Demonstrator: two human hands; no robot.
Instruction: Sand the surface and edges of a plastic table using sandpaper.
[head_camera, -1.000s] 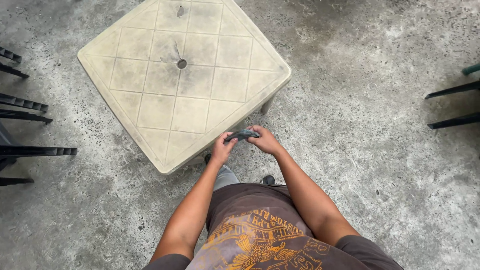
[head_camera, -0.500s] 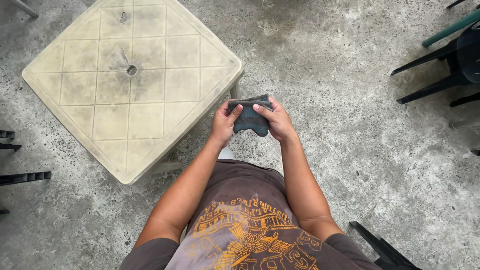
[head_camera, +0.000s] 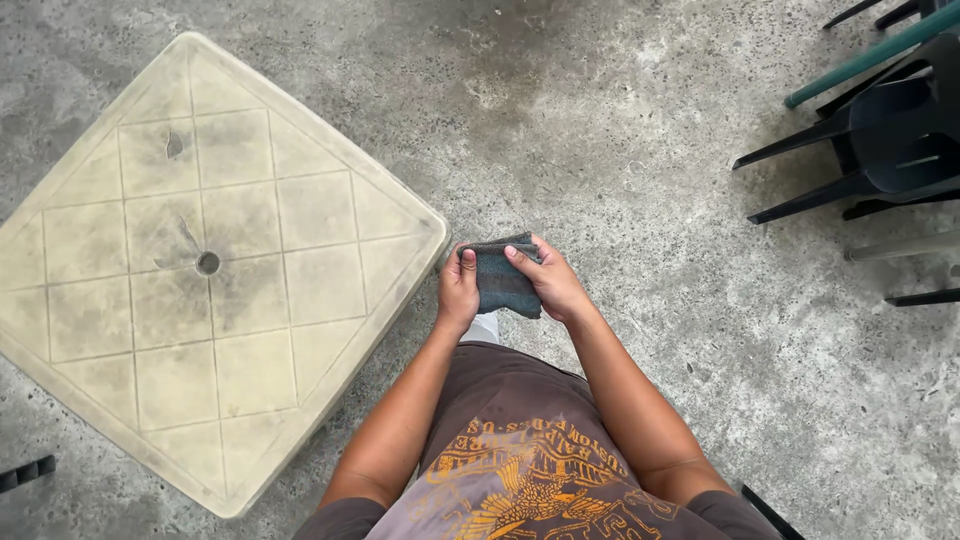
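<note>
Both hands' fingers (head_camera: 468, 262) clamped on folded cloth (head_camera: 503, 283); table (head_camera: 200, 270) shifted left since earlier.

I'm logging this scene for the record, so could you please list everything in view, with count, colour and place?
folded cloth: one, dark grey-blue, held between both hands
plastic table: one, dirty cream, square, hole in its centre, at left
stacked chairs: dark, number unclear, upper right
concrete floor: grey, stained, all around
dark chair parts: lower left edge
left hand: grips the cloth's left edge
right hand: grips the cloth's right edge
</note>
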